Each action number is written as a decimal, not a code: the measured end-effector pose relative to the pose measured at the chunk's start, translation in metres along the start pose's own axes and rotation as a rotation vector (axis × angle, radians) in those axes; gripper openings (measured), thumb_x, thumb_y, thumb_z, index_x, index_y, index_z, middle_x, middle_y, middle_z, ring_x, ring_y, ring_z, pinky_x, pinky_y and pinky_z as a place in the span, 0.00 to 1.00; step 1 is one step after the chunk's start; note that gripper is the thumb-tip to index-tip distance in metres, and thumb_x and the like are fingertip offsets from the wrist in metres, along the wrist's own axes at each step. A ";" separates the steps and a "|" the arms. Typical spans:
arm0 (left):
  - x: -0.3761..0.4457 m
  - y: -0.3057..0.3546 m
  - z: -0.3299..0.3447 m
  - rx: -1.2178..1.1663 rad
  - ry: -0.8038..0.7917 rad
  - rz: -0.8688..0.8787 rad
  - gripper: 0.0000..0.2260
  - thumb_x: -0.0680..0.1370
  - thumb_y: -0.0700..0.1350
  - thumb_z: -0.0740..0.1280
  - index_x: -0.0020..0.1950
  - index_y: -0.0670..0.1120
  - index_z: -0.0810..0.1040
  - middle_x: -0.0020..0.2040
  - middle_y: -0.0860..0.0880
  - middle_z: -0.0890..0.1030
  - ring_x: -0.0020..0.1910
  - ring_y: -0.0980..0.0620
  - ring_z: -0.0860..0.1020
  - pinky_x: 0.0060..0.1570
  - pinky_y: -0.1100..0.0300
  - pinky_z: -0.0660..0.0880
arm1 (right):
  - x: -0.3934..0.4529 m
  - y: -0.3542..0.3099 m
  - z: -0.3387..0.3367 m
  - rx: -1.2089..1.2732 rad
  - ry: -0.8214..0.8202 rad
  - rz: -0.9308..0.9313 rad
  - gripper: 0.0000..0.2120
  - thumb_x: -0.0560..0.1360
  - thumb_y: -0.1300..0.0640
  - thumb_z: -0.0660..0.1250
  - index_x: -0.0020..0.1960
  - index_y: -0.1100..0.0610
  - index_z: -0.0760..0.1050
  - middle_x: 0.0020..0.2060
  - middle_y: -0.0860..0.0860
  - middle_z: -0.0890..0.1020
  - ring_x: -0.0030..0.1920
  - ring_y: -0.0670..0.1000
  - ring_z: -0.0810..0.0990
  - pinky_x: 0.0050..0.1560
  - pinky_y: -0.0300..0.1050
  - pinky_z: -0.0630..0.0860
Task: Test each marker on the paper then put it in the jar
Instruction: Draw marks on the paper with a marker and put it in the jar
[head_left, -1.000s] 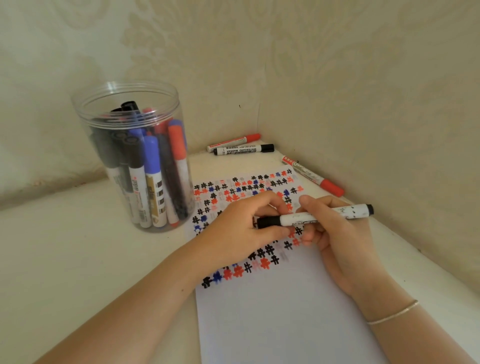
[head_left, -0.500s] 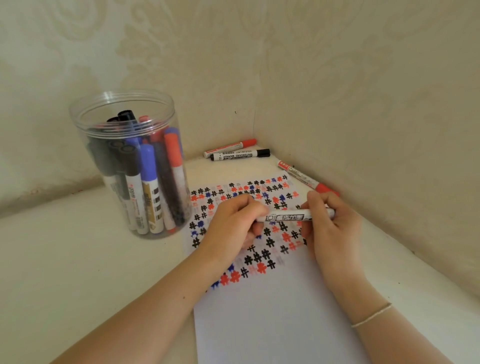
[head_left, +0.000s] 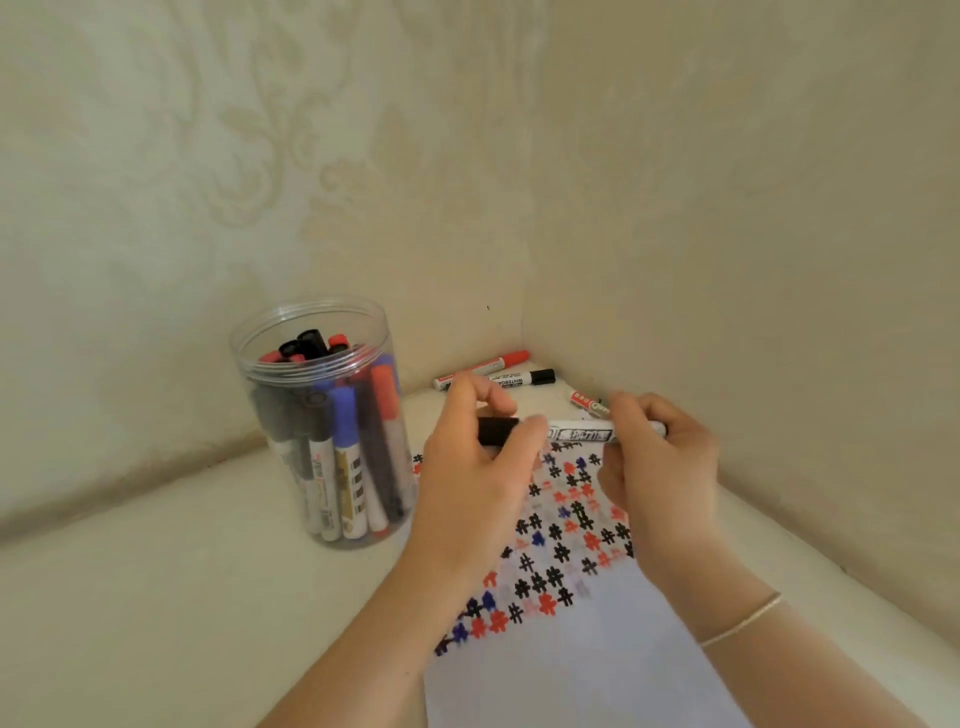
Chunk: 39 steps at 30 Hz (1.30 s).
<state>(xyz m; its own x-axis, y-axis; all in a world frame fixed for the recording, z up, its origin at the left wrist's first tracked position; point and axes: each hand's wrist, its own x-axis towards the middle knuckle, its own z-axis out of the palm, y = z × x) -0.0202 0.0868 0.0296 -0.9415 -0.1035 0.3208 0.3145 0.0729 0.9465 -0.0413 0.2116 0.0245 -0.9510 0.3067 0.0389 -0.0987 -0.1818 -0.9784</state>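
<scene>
Marker (head_left: 584, 433) white-barrelled, black cap (head_left: 496, 431), level between both hands.

Both forearms are bare, and a thin pale string bracelet (head_left: 743, 621) circles the right wrist.

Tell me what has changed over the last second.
Both hands lifted the black marker off the paper, toward the jar. The left hand now grips the cap end; the right hand keeps hold of the barrel. The jar and the markers by the wall have not moved.
</scene>
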 end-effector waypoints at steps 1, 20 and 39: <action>0.002 0.013 -0.003 0.008 0.040 0.102 0.07 0.76 0.41 0.67 0.47 0.46 0.69 0.32 0.44 0.73 0.26 0.52 0.69 0.26 0.60 0.68 | 0.001 -0.011 0.009 0.075 -0.046 0.032 0.15 0.77 0.63 0.61 0.32 0.59 0.64 0.19 0.47 0.61 0.20 0.46 0.56 0.21 0.37 0.55; 0.089 0.107 -0.133 0.784 0.259 0.450 0.09 0.82 0.47 0.58 0.61 0.49 0.63 0.34 0.42 0.79 0.33 0.43 0.79 0.41 0.43 0.76 | 0.016 -0.102 0.146 -0.913 -0.725 -0.303 0.13 0.75 0.63 0.60 0.51 0.58 0.82 0.48 0.57 0.83 0.50 0.55 0.80 0.50 0.47 0.77; 0.082 0.090 -0.132 0.910 -0.286 0.254 0.04 0.81 0.48 0.60 0.55 0.54 0.68 0.41 0.50 0.81 0.36 0.53 0.80 0.38 0.55 0.78 | 0.031 -0.100 0.153 -0.983 -0.859 -0.242 0.11 0.76 0.66 0.59 0.51 0.64 0.79 0.47 0.59 0.83 0.49 0.55 0.83 0.50 0.49 0.82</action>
<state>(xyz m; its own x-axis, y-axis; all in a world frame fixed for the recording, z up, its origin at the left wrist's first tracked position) -0.0527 -0.0456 0.1460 -0.8906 0.2553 0.3764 0.4106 0.8074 0.4237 -0.1055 0.0964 0.1541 -0.8572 -0.5149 -0.0085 -0.3851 0.6518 -0.6533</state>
